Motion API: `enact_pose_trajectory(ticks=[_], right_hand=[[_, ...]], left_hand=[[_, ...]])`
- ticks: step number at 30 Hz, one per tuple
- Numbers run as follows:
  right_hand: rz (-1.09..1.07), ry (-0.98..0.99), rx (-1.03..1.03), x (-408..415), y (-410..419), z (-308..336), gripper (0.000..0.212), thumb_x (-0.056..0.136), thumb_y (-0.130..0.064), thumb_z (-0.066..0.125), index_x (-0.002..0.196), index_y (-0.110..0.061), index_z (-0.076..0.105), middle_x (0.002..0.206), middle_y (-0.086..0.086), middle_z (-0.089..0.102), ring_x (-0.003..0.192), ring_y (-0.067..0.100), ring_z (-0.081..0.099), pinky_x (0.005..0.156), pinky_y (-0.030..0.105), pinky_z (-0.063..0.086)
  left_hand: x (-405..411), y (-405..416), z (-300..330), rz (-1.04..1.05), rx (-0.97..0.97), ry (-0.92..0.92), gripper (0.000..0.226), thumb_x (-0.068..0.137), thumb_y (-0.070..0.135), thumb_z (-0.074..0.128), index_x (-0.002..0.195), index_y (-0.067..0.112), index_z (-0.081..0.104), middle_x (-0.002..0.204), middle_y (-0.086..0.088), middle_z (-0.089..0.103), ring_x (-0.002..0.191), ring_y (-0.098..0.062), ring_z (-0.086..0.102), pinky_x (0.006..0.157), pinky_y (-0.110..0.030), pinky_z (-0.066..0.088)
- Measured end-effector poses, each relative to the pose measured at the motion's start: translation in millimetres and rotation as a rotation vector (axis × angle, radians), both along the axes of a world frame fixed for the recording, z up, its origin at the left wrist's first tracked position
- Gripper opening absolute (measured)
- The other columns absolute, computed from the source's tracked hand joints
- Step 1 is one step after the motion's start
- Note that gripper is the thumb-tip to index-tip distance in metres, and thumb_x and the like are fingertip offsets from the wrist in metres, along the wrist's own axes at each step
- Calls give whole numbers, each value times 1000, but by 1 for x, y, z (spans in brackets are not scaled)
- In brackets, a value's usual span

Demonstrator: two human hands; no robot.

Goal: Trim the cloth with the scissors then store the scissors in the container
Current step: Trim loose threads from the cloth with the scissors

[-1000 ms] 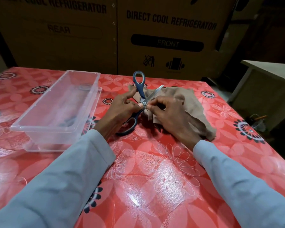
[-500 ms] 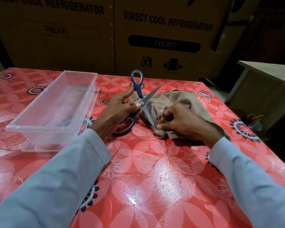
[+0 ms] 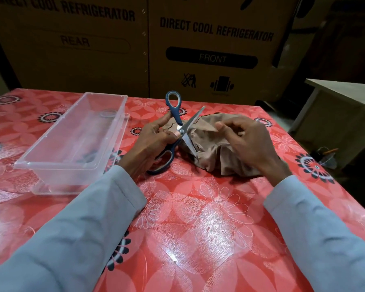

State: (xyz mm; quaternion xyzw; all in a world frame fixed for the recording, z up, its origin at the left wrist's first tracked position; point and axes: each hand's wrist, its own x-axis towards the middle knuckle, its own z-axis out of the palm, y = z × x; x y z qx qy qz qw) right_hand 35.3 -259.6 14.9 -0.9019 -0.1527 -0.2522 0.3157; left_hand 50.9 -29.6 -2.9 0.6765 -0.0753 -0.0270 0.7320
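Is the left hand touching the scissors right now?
Touching. The head view shows the left hand gripping the scissors at the pivot, fingers curled round the handle, with the blades open over the cloth.
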Motion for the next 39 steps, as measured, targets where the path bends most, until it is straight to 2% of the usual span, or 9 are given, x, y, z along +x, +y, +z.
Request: enact_pose_trajectory(ticks=[4,7,11,17,25,29,34,36,39], right_hand=[[150,453,-95,-12,-39,21,40,74,-63,74,81,-24,75,72,-4,71,64,10,63,63,29,50],[193,677,-322,-15,-49,19,31,73,-33,87,101,-31,74,90,-10,73,82,8,68,75,24,55],[-153,294,-294,-4,-45,13,15,76,-10,69,68,-22,68,67,3,68,69,30,65,63,41,54],[-440,40,18,-7,-40,19,15,74,-21,72,89,-21,71,77,12,72,80,36,68,76,44,57],[-90,-104,114,-11,18,-2,29,77,-14,65,101,-15,80,102,-1,77,95,17,71,83,25,54],[50,-12,299,-13,38,-8,25,85,-17,66,106,-17,79,94,-16,72,89,4,70,78,16,53],[236,157,562,-8,46,-17,31,101,-21,60,81,-2,75,66,12,65,65,13,58,64,32,48],[238,183,581,-2,50,-23,15,94,-19,69,93,-8,79,83,-3,75,82,11,70,76,31,57],[228,218,581,6,59,-33,27,83,-23,82,108,-13,77,104,1,78,102,18,74,93,46,60]], left_hand=[[-2,4,4,17,-42,35,64,88,-4,60,141,30,49,87,1,72,62,-10,57,54,-17,49],[-2,10,4,40,-76,38,65,88,-4,58,141,33,48,98,-3,70,64,-13,54,61,-25,46],[1,14,1,28,-62,10,67,90,-2,57,146,32,41,82,-7,67,66,-17,60,58,-25,50],[-3,10,3,64,-91,-47,67,88,-3,61,146,25,43,68,-2,64,62,-18,64,58,-23,55],[-7,0,0,165,-105,-115,56,87,-4,62,138,17,53,70,-1,65,67,-16,67,65,-31,59],[-8,-4,-1,201,-46,-172,35,88,-5,60,119,10,66,78,-7,69,65,-17,69,60,-30,59],[-7,-7,-4,206,18,-225,26,90,-4,57,111,4,71,91,-16,67,74,-15,66,65,-27,57],[-9,-10,-3,184,25,-238,25,91,-4,55,108,6,71,89,-12,67,74,-12,65,63,-22,54],[-10,-15,-4,146,17,-236,25,91,-1,55,107,8,72,98,-18,70,86,-24,71,74,-35,60]])
